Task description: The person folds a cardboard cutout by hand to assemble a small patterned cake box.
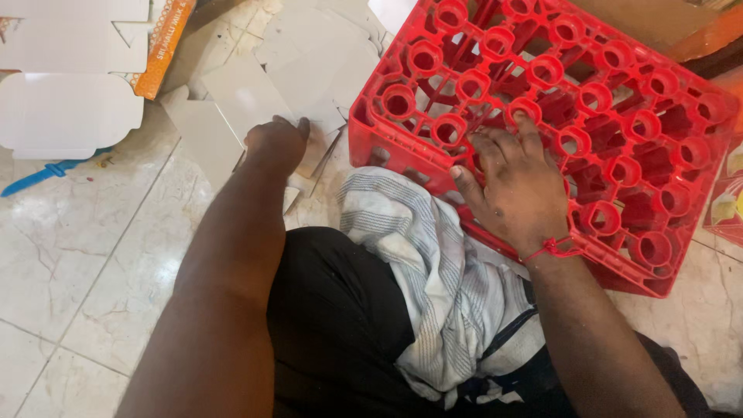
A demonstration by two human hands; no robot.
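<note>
The crate (588, 116) runs off the top and right edges; the left hand's (275, 143) fingertips hide under flat cards (248, 93); the box (66, 77) is cut off at the top left

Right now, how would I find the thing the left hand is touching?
Start at the big red plastic crate with round holes, then look left across the tiled floor to the loose pile of flat pale cardboard sheets. The left hand presses on one lying at the pile's near edge. Unlike the orange-edged carton further left, it is plain and unprinted.
</note>
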